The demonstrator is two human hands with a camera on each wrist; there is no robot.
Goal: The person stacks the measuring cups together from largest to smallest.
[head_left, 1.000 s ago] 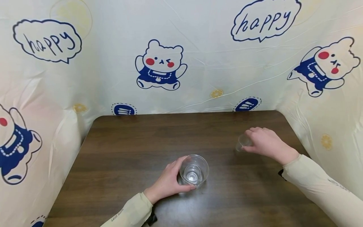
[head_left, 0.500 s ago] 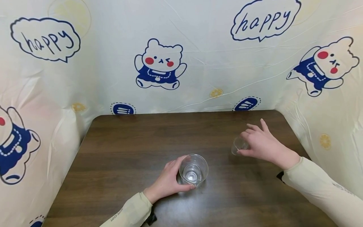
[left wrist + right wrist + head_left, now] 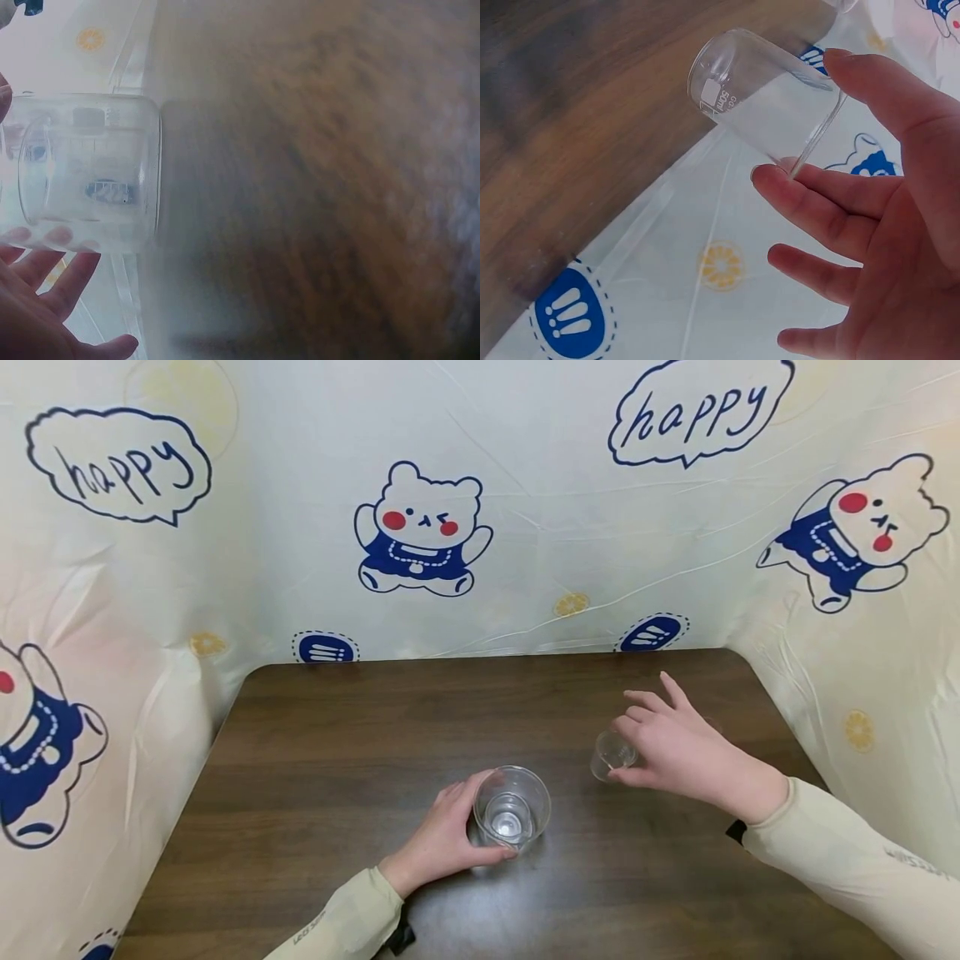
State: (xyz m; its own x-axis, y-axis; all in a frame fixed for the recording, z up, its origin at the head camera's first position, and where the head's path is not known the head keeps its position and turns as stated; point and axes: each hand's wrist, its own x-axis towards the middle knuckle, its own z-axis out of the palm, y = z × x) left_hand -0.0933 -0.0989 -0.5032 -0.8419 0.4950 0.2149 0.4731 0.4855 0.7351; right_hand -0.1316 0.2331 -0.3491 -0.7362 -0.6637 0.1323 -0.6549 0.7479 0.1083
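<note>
Left hand (image 3: 446,839) is gripping a large clear glass beaker (image 3: 539,818); toward the tabletop's (image 3: 337,785) right edge, right hand (image 3: 675,749) is rim-pinching a small clear glass beaker (image 3: 609,755), risking slippage

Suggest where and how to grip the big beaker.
Outer wall of the big beaker, likely best from the left, cupped low over its side as the left hand does. It stands upright with straight sides and holds an inner beaker, so reaching in over the top might knock that.

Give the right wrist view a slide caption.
Right hand pinches a clear beaker by one end, patterned sheet behind.
</note>
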